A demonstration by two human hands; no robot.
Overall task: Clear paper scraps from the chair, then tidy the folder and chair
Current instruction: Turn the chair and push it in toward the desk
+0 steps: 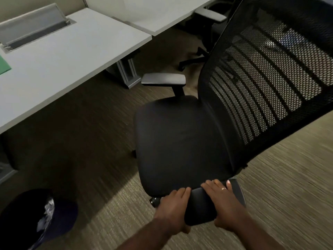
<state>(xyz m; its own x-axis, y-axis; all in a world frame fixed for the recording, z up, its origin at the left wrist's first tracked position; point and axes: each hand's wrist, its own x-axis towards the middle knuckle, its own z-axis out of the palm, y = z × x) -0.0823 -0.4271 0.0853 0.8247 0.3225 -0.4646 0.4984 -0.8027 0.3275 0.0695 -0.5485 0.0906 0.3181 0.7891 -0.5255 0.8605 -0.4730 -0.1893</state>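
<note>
A black office chair (180, 138) with a mesh back (270, 69) stands on the carpet in the middle of the view, and its seat is bare. Both hands grip the chair's near armrest (203, 204). My left hand (173, 208) wraps its front end. My right hand (223, 201) lies over its rear part, a ring on one finger. The far armrest (163, 79) points toward the desk. A green folder (4, 65) lies on the desk at the far left edge, mostly cut off by the frame.
A grey desk (59, 56) with a cable tray slot spans the upper left. A dark waste bin (34, 219) holding crumpled paper stands at the lower left. A second desk and another chair's base (196, 60) sit behind. Open carpet lies to the right.
</note>
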